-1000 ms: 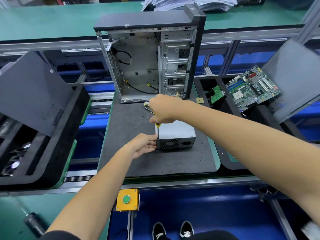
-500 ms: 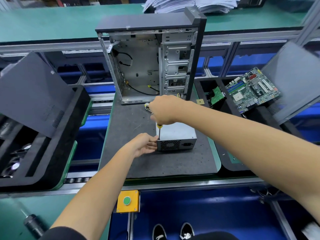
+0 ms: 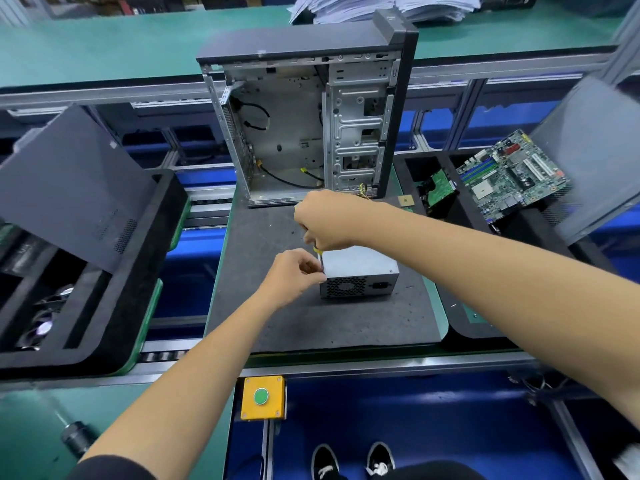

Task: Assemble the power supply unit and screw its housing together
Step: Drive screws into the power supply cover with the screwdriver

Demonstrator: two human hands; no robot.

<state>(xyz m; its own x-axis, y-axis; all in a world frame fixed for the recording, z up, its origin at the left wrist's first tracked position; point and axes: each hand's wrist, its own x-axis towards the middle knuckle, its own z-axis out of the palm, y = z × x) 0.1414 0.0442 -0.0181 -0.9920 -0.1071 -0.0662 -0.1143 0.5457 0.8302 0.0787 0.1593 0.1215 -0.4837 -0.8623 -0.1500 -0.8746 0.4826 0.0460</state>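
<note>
**Screwdriver at the supply's left edge**

I see the power supply unit [image 3: 360, 275] sitting mid-surface on the dark mat [image 3: 346, 327], fan grille toward me. My right hand [image 3: 329, 220] grips the yellow-handled screwdriver [image 3: 318, 251] upright; my left hand [image 3: 294, 275], fingers curled, pinches at the unit's top-left corner beside the shaft.

No text, brand or number can be read here. The small pale sticker [image 3: 113, 144] on the dark side panel [image 3: 69, 188] at the left is blank at this sharpness — too small to tell. The motherboard [image 3: 512, 174] carries printed markings, but they blur into specks — none legible.
</note>
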